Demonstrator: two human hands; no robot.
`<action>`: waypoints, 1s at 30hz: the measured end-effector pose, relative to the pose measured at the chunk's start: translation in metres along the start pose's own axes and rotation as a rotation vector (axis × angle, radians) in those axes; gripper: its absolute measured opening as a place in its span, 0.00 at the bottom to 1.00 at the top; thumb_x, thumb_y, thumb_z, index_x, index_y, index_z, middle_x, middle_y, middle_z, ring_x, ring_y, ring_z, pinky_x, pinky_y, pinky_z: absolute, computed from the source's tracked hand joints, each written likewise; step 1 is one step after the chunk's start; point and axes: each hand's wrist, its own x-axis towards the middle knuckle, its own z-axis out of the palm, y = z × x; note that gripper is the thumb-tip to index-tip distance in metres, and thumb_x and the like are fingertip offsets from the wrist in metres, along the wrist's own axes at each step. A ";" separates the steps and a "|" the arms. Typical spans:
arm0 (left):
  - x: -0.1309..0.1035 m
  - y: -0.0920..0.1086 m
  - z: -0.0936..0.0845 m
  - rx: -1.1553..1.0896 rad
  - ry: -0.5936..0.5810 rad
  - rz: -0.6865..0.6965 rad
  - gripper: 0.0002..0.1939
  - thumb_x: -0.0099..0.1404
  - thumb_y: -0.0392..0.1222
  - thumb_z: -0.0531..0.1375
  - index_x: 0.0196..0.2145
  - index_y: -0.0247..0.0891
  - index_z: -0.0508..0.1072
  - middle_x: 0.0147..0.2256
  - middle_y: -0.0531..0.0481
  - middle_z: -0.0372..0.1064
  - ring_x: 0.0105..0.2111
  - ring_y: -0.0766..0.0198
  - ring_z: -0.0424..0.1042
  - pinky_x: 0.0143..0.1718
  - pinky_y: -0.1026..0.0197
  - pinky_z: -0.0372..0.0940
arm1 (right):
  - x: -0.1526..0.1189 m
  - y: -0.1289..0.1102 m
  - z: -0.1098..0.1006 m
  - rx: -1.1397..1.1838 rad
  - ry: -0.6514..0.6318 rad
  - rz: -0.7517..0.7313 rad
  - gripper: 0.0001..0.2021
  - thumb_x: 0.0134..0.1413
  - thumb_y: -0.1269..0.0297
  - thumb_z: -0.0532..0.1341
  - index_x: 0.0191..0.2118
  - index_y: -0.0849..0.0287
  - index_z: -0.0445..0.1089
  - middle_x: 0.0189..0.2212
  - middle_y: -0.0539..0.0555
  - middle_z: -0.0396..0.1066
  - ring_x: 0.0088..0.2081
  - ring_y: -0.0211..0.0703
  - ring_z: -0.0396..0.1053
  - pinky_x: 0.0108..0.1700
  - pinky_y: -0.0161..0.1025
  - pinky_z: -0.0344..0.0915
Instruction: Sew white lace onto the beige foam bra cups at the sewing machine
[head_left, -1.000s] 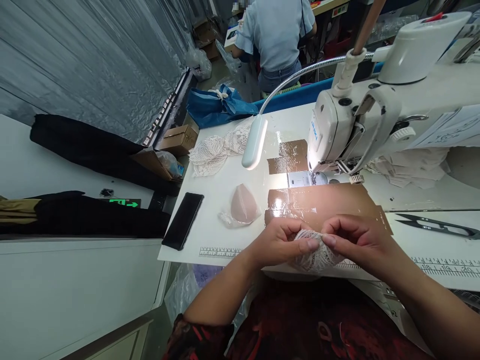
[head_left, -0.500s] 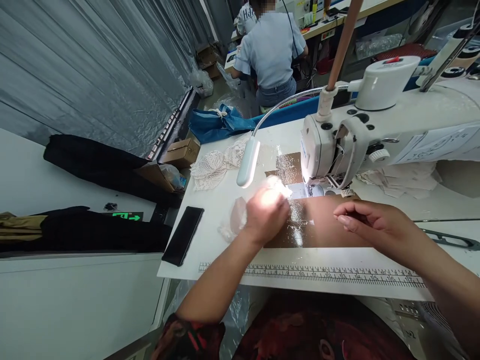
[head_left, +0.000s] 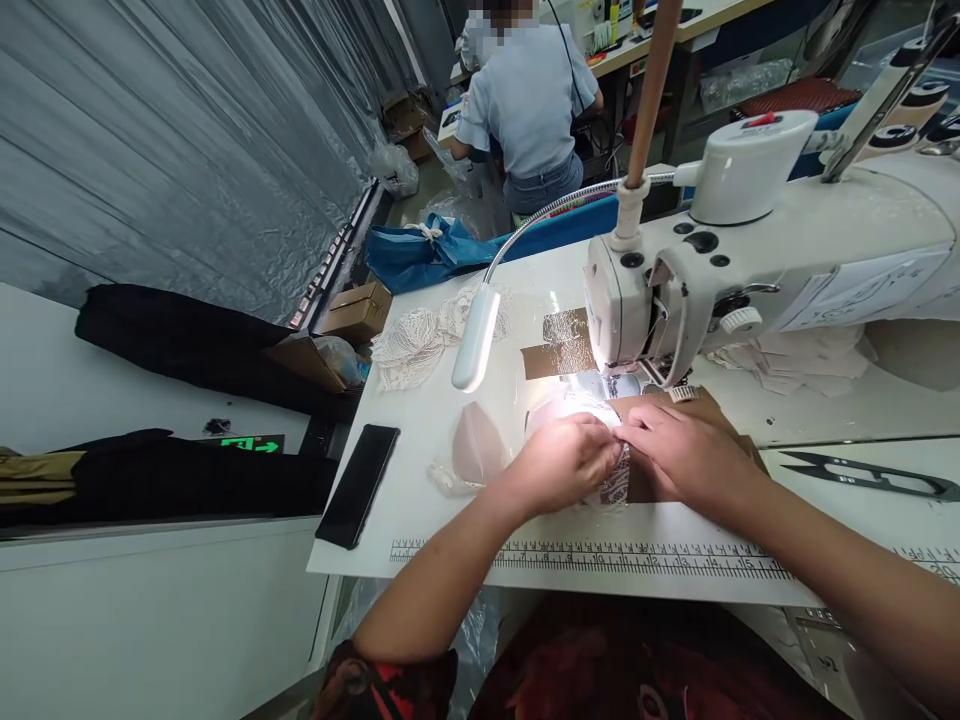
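Note:
Under the lamp, my left hand [head_left: 574,462] is closed on a pale lace piece [head_left: 570,408] in front of the sewing machine [head_left: 637,300]. My right hand [head_left: 667,440] meets it from the right, its fingertips pinched at the edge of the same lace. White lace also shows below the fingers, over a brown sheet [head_left: 652,485] on the table. Left of my left hand lies a pale pink cup-shaped piece [head_left: 477,445] with a lace edge. The fingertips partly hide the lace.
A black phone [head_left: 358,485] lies at the table's left edge, with a lace pile [head_left: 409,348] behind. The lamp [head_left: 476,338] hangs over the table. Thread snips [head_left: 874,474] lie at right, a ruler strip [head_left: 600,558] along the front. A person [head_left: 529,105] sits beyond.
My right hand has moved left to meet my left hand at the lace. The lace is now spread in front of the machine, and the pink cup piece is more exposed.

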 end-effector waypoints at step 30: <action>-0.028 -0.011 -0.031 -0.312 -0.406 0.273 0.10 0.63 0.42 0.63 0.41 0.37 0.76 0.41 0.45 0.76 0.41 0.60 0.75 0.44 0.61 0.70 | 0.008 0.013 -0.002 0.156 0.179 0.310 0.19 0.60 0.69 0.49 0.45 0.53 0.77 0.42 0.54 0.77 0.41 0.50 0.73 0.37 0.41 0.67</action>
